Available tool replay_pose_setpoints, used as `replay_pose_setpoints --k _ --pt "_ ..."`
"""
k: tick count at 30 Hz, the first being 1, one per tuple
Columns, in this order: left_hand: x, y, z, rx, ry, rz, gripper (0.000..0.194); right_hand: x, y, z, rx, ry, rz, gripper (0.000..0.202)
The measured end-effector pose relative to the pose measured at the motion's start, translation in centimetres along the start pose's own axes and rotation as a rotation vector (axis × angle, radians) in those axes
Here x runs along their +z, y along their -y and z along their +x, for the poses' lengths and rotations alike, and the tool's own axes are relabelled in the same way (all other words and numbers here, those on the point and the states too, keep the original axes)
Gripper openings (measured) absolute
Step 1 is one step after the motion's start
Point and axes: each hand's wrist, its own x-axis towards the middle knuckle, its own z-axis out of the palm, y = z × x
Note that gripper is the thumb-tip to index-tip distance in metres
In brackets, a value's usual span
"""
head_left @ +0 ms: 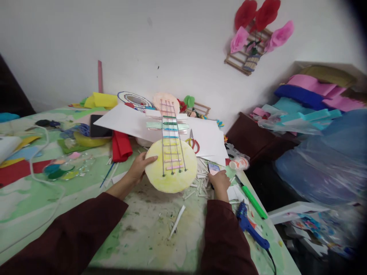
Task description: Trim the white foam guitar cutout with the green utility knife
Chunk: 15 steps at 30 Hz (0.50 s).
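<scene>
- Green-stained table [86, 198], wide and cluttered, spread with paper scraps and craft bits under both arms.
- Stack of white paper sheets [126, 122] at the far side of the table, behind the craft piece.
- Guitar-shaped craft piece [171, 160]: yellow round disc nearest, narrow neck with dark strings and coloured crossbars running away towards the wall, held tilted up off the table surface.
- Red folded fabric [122, 147] just left of the disc, beside the paper stack.
- Dark phone [99, 128] lying flat further left, near the fabric.
- Blue glue gun [252, 229] on the table's right edge, with a green stick [254, 200] just beside it.
- Left hand [140, 166], partly closed on the disc's left rim, thumb across the yellow face, fingers behind.
- Right hand [219, 181], curled around a small phone-like object [213, 168] just right of the disc, among white paper strips [197, 183]; grip loose, fingers hidden.
- Red-handled scissors [193, 142] on the paper, touching nothing but the sheets.
</scene>
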Motion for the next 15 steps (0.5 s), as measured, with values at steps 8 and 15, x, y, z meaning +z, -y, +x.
replay_pose_setpoints --k 8,15 --pt "0.3 0.0 -0.2 -0.011 -0.001 -0.005 0.050 -0.9 -2.2 0.4 0.046 -0.081 0.007 0.085" --pt "0.7 0.1 -0.5 -0.003 0.002 -0.001 0.043 -1.3 -1.0 0.5 -0.087 -0.175 0.318 0.067"
